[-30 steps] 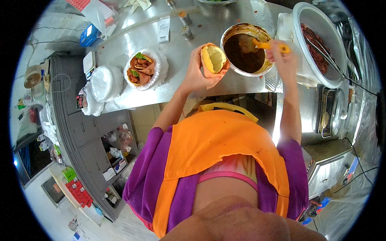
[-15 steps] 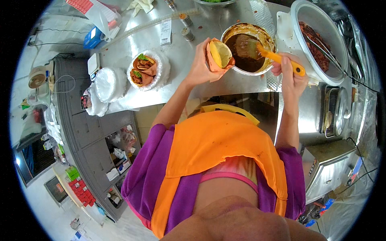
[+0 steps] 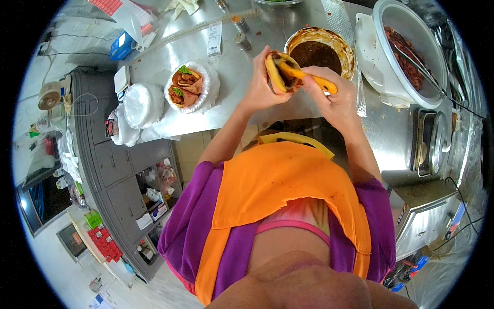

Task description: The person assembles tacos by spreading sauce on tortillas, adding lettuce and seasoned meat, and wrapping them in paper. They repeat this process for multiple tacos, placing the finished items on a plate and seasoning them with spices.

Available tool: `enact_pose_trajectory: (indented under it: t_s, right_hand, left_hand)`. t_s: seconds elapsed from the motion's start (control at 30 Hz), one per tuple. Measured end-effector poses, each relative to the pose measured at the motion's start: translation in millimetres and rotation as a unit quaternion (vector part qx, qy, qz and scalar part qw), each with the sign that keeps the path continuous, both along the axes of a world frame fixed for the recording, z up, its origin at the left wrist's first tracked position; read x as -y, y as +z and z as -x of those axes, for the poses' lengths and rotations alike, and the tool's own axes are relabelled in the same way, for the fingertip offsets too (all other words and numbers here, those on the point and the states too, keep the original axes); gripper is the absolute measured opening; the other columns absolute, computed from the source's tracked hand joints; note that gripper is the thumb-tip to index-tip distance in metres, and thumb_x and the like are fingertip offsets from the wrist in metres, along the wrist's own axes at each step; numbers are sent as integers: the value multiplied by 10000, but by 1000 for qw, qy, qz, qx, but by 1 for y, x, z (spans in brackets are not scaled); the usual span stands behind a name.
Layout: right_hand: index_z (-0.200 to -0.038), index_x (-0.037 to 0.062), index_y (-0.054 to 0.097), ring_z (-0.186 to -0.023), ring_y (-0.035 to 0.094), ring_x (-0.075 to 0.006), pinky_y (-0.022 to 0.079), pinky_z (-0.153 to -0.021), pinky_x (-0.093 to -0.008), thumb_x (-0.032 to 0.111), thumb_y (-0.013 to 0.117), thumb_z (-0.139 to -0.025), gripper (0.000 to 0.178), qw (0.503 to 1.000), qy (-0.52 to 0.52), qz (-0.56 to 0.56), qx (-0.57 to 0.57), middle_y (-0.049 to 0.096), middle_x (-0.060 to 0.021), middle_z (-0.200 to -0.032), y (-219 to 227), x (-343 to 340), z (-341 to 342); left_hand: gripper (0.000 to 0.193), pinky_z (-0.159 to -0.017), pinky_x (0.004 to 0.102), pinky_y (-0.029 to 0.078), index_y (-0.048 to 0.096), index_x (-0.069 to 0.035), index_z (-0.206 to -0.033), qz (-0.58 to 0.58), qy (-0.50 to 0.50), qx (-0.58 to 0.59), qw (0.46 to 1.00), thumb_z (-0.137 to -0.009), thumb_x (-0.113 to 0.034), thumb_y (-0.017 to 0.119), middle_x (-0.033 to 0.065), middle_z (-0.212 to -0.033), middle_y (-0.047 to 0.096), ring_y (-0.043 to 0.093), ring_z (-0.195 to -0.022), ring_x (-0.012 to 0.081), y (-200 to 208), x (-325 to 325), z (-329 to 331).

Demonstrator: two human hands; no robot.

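Worktable of bare grey stainless steel [image 3: 236,67] spans the upper part of the frame. Upper right: large round white plastic tub [image 3: 371,62], tilted, holding dark red chopped filling [image 3: 401,56] with long metal tongs [image 3: 421,64] lying across it. To its left, upper centre: round white-rimmed bowl smeared inside with dark brown sauce [image 3: 347,50]. Upper left of centre: round white bowl lined with clear plastic [image 3: 212,91], bearing two paper-wrapped filled breads [image 3: 186,87].

Left hand [image 3: 257,88], between the two bowls: half closed, cupped around the outside of a pale yellow flatbread pocket [image 3: 274,72]; mouth of pocket faces up. Right hand [image 3: 335,98], just beside it: closed in a pinch on a flat orange-handled utensil [image 3: 323,84], whose head is inside the pocket, mostly hidden. Some fingers of both hands cannot be made out.

Handling (judged): pocket light, soft, liable to tear at the open edge; best cupped low, lightly. Utensil light, handle stiff, probably slippery if sauced; grip mid-handle.

Smallest: two clear cylindrical shakers [image 3: 242,42], upper centre, left of the sauce bowl.
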State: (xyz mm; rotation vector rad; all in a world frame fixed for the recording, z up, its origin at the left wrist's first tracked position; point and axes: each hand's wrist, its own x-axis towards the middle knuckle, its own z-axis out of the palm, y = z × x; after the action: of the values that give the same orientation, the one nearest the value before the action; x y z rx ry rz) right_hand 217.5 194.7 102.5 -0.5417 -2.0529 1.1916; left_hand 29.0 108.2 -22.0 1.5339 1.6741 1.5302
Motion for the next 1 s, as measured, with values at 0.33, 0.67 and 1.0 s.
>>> enact_pose_trajectory:
  t_s: [0.33, 0.67, 1.0]
  right_hand:
    - [-1008, 36, 636, -718, 684, -276, 544, -628, -330, 60, 728, -812, 218, 977, 3, -211, -32, 693, -117, -886, 12, -4, -3]
    - [-1029, 40, 645, -772, 697, -296, 560, -683, -331, 35, 723, -812, 231, 987, -14, -157, -4, 698, -148, -911, 21, 6, -15]
    - [-1108, 41, 640, -990, 645, -298, 508, -854, -347, 156, 604, -930, 215, 919, 12, -92, 382, 660, -145, -1125, -2, -60, -57]
  left_hand:
    - [1144, -1037, 359, 411, 171, -54, -1460, -25, -11, 83, 996, -590, -181, 902, 113, -1297, 373, 459, -1209, 246, 1, 0, -1]
    - [1306, -1020, 381, 437, 64, -98, -1501, -14, -4, 83, 996, -550, -190, 954, 112, -1332, 393, 493, -1206, 241, -12, 7, 16]
    - [1225, -1029, 372, 413, 59, -33, -1509, 17, 48, 207, 977, -605, -182, 871, 105, -1305, 376, 474, -1195, 218, -14, 34, 37]
